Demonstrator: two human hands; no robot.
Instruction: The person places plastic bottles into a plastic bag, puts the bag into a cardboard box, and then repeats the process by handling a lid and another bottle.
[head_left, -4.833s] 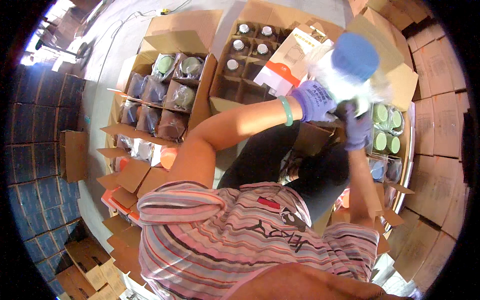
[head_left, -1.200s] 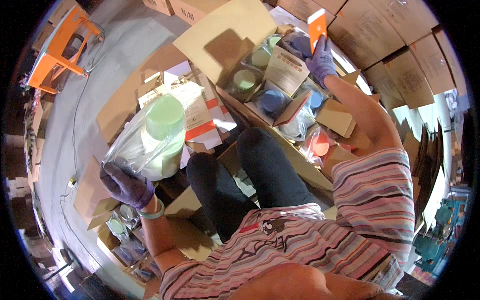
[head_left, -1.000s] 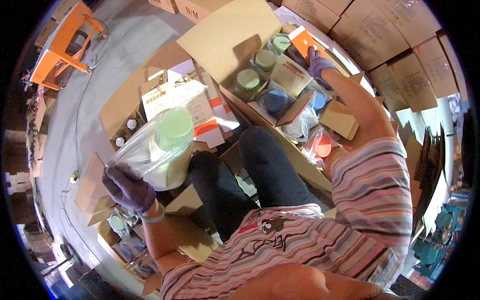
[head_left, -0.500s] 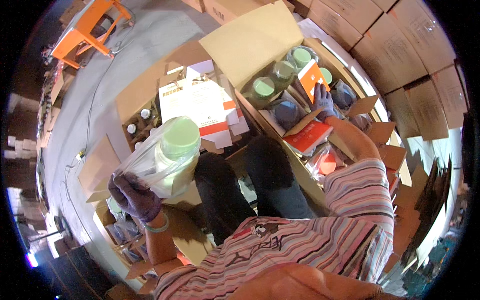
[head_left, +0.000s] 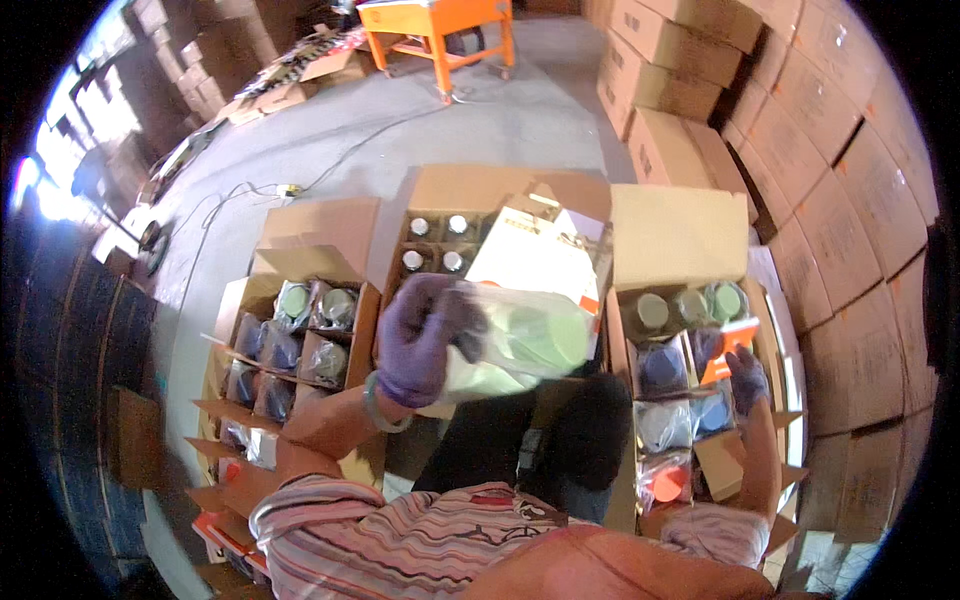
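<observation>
Left hand [head_left: 422, 342], gloved purple, fingers curled closed on gathered end of clear plastic bag [head_left: 500, 305]; pale container [head_left: 518, 352] with green lid [head_left: 560, 338] inside, tilted, lid toward right, held over near side of middle carton [head_left: 500, 187]. Right hand [head_left: 748, 381], gloved, fingers partly bent at orange-and-white card [head_left: 732, 348] in right carton [head_left: 680, 232]; whether gripping, cannot tell. Blue-lidded container [head_left: 661, 368] left of card. White-capped bottles [head_left: 457, 224] in middle carton, far left.

Glossy, crinkled clear plastic bag [head_left: 500, 338]; smooth paper card [head_left: 717, 368]; matt cardboard boxes [head_left: 680, 235]; matt cloth gloves [head_left: 415, 345]
</observation>
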